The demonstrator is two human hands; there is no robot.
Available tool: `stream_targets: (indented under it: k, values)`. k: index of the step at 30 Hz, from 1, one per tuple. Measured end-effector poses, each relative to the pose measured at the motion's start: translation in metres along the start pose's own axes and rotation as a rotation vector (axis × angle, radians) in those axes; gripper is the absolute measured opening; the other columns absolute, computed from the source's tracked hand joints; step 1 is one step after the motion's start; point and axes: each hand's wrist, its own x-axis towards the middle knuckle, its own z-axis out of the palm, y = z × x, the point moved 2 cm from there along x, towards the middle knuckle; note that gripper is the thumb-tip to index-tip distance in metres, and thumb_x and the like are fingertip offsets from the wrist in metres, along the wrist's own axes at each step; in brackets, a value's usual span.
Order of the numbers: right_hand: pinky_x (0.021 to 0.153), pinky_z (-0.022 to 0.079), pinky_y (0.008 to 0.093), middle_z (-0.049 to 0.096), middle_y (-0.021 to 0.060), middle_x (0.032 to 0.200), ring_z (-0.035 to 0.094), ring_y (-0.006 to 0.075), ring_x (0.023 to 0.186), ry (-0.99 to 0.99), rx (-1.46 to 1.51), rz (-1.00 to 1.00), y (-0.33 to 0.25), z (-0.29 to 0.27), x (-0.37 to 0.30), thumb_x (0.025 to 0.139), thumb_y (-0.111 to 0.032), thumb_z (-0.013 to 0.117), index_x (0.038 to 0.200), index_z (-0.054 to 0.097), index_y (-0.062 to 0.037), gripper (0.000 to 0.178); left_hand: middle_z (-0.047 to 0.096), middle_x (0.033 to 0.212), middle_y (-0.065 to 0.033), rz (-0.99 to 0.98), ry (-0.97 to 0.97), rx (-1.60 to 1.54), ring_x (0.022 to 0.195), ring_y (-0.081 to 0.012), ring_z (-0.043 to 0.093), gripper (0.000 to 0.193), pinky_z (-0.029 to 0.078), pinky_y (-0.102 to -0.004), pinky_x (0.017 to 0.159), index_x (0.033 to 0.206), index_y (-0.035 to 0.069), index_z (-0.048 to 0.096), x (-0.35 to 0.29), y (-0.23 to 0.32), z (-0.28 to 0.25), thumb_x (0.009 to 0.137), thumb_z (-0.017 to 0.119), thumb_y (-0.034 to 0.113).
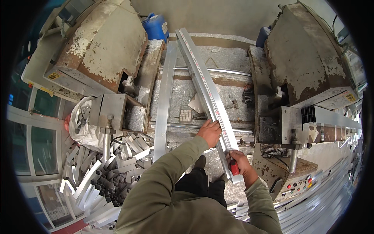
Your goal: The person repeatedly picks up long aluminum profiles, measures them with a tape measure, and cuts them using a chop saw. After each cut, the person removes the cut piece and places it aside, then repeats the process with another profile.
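While left hand is pressing flat, fingers spread, on aluminium profile lying across saw bench, right hand, fingers closed round red marker, is marking near end against tape measure; judging next: steady line at mark.

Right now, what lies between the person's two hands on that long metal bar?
In the head view, the left hand presses the aluminium bar; the right hand holds a red marker. Between them lies only the bar with its measuring tape.
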Motion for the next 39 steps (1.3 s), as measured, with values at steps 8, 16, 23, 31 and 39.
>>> stream_targets:
  k: [8, 16, 23, 31, 39]
  values:
    - [0.069, 0.052, 0.0306, 0.07, 0.0041, 0.085, 0.064, 0.0136, 0.075, 0.031, 0.027, -0.076, 0.01, -0.006, 0.001, 0.116, -0.026, 0.063, 0.103, 0.075, -0.0011, 0.03, 0.063, 0.158, -0.0137, 0.012, 0.013, -0.015, 0.151, -0.032, 0.054, 0.052, 0.034, -0.057, 0.131, 0.147, 0.008, 0.068, -0.003, -0.002, 0.001, 0.097, 0.075, 0.023]
    - [0.069, 0.053, 0.0301, 0.072, 0.0047, 0.087, 0.064, 0.0121, 0.075, 0.195, -0.505, -0.334, 0.032, -0.043, -0.041, 0.115, -0.027, 0.065, 0.116, 0.077, 0.0019, 0.032, 0.07, 0.143, -0.0171, 0.044, 0.107, 0.027, 0.14, -0.0359, 0.061, 0.044, 0.043, -0.0569, 0.122, 0.135, 0.002, 0.072, 0.004, 0.004, -0.005, 0.094, 0.073, 0.016]
    - [0.081, 0.057, 0.0415, 0.077, 0.016, 0.095, 0.07, 0.0246, 0.086, 0.478, -0.625, -0.283, 0.143, -0.089, -0.151, 0.107, -0.035, 0.074, 0.115, 0.075, 0.0001, 0.035, 0.069, 0.132, -0.0237, 0.178, 0.037, 0.042, 0.118, -0.0462, 0.065, 0.042, 0.047, -0.0588, 0.108, 0.132, 0.002, 0.071, 0.014, -0.002, 0.015, 0.093, 0.076, 0.015]
    - [0.085, 0.057, 0.046, 0.077, 0.0188, 0.096, 0.073, 0.0377, 0.09, 0.665, -0.62, -0.185, 0.188, -0.097, -0.215, 0.104, -0.039, 0.075, 0.109, 0.079, -0.0082, 0.032, 0.065, 0.136, -0.0236, 0.192, 0.038, 0.059, 0.124, -0.0436, 0.062, 0.039, 0.052, -0.0549, 0.106, 0.135, 0.004, 0.076, 0.003, -0.009, 0.03, 0.098, 0.079, 0.019]
    - [0.088, 0.057, 0.053, 0.078, 0.0194, 0.101, 0.073, 0.0437, 0.1, 0.792, -0.788, -0.193, 0.205, -0.091, -0.205, 0.107, -0.048, 0.066, 0.111, 0.078, -0.014, 0.037, 0.061, 0.143, -0.0252, 0.197, -0.047, 0.125, 0.129, -0.0446, 0.061, 0.044, 0.052, -0.0532, 0.11, 0.141, 0.001, 0.072, 0.001, -0.011, 0.029, 0.102, 0.076, 0.021]
